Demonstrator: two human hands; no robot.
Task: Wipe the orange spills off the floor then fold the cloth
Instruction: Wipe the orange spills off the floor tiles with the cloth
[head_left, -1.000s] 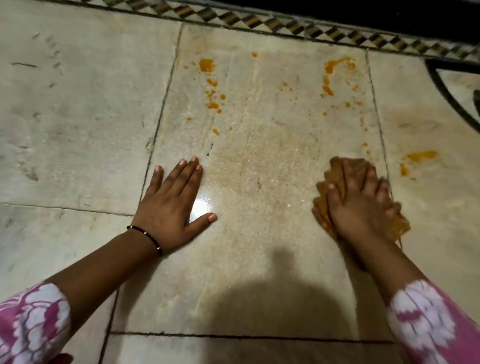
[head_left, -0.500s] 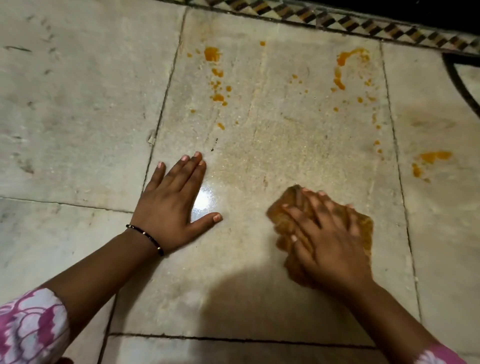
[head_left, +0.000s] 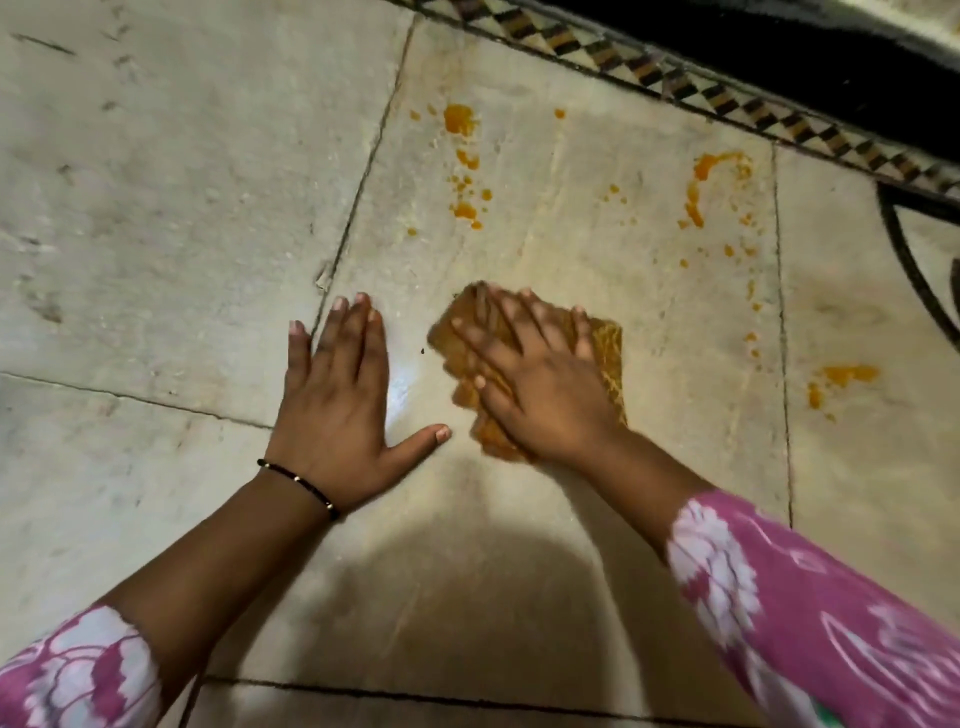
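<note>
My right hand (head_left: 535, 384) presses flat on an orange-stained cloth (head_left: 608, 348) bunched on the pale stone floor, fingers spread over it. My left hand (head_left: 337, 410) lies flat on the floor just left of the cloth, palm down and holding nothing. Orange spills lie beyond the hands: a trail of blobs (head_left: 462, 171) at upper centre, a curved streak with drops (head_left: 701, 187) at upper right, and a patch (head_left: 841, 379) on the tile at the right.
The floor (head_left: 156, 208) is large pale tiles with dark joints. A patterned border strip (head_left: 675, 78) and a dark band run along the far edge. A black curved inlay (head_left: 904, 249) marks the far right tile. My shadow falls across the near tile.
My right hand has slid the cloth leftward across the tile, from near the right joint to close beside my left hand. The left hand has stayed planted.
</note>
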